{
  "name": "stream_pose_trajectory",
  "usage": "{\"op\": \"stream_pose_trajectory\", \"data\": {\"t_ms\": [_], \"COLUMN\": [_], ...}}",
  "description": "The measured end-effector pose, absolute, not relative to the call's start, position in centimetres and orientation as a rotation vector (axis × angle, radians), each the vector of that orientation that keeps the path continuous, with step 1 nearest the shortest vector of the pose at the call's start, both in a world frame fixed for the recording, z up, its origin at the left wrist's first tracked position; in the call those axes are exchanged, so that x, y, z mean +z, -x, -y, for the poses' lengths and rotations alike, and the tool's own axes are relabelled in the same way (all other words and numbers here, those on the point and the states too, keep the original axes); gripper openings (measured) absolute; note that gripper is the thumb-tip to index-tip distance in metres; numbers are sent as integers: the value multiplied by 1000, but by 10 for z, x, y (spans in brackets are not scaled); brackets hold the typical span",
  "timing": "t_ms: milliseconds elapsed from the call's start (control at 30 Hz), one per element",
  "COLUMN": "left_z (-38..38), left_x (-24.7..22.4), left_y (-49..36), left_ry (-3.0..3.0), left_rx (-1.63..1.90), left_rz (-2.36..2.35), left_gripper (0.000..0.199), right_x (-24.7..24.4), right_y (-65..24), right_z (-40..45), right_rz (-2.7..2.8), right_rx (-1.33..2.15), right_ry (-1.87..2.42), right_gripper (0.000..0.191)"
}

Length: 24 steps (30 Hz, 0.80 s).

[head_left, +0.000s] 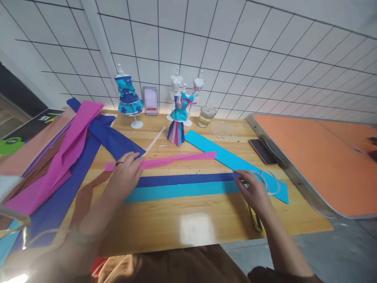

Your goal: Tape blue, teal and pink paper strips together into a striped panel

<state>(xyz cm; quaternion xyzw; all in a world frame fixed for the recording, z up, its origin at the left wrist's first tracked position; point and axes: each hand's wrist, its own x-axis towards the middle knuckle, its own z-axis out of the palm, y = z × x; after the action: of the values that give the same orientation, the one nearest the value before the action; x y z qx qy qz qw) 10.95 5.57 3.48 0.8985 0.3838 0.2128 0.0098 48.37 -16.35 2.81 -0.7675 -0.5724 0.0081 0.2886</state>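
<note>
My left hand lies palm down, fingers stretched out, across a pink strip and over the left end of a dark blue fabric strip. At the other end of that dark blue strip, my right hand pinches it between thumb and fingers. Along its near side lies a light blue strip, flat on the table. A wider light blue piece runs diagonally behind my right hand. Below that hand is a yellow and black tool, partly hidden.
Folded pink and dark blue fabric cover the table's left side. Small dressed mannequins stand at the back beside a glass of liquid. To the right are a phone, pale loops and an orange-topped surface.
</note>
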Motion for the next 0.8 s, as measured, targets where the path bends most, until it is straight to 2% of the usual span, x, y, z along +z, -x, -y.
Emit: {"op": "stream_pose_trajectory", "data": {"t_ms": [133,267,567,800], "left_z": [-12,28,70,70], "left_x": [36,28,22,21], "left_y": [-124,-142,-165,-167], "left_ry": [-2817,-2730,-2628,-2665], "left_rx": [672,581,428,287], "left_rz": [-962,-809,-677,-728], "left_gripper": [33,32,28,26], "right_x": [20,20,19,19], "right_y": [-512,-523,-522,-526], "right_z": [217,234,193,202], "right_rz": [1236,1152,1238,1021], "right_rx": [-150,-245,-96,-56], "right_ry": [2247,2375,2617,2580], "right_gripper": [38,43,43,34]}}
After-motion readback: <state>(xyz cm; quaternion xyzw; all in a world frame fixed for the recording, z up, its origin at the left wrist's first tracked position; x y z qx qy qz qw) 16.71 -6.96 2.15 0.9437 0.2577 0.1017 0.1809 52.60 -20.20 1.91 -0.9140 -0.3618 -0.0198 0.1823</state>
